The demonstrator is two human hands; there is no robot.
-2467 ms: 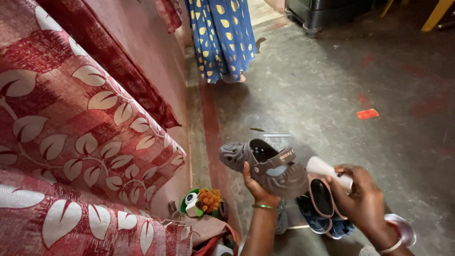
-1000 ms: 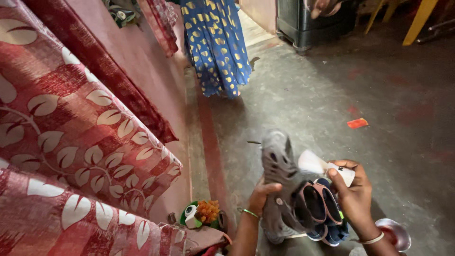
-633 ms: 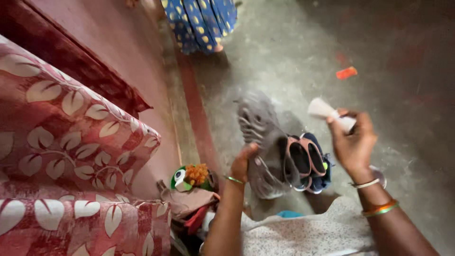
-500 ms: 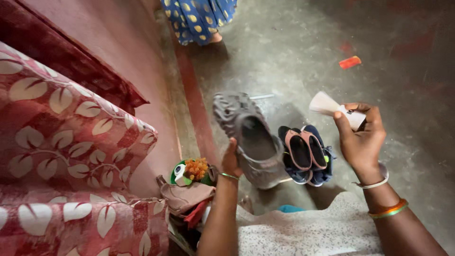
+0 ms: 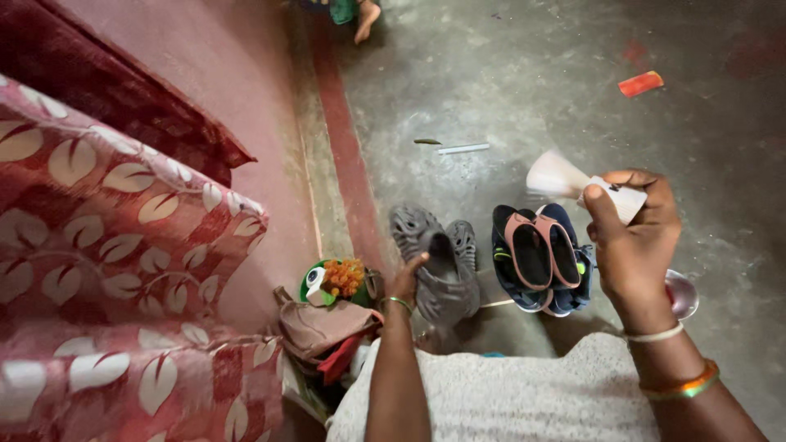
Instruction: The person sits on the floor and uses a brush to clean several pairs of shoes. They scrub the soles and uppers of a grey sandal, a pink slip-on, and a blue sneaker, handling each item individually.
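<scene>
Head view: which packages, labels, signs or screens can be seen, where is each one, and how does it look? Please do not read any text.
Small white label or tag: on the handle end of the white brush, pinched in the right hand; rectangular, with dark marks too small to make out.
Flat red-orange wrapper or scrap: lying on the grey floor, upper right; roughly rectangular.
No signs or screens are visible.

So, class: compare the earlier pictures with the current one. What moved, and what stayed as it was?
The left hand has lowered the grey foam clog from mid-air to the concrete floor, still touching it. The right hand still grips the white-bristled brush; the pink-and-blue sandals stayed put.
</scene>
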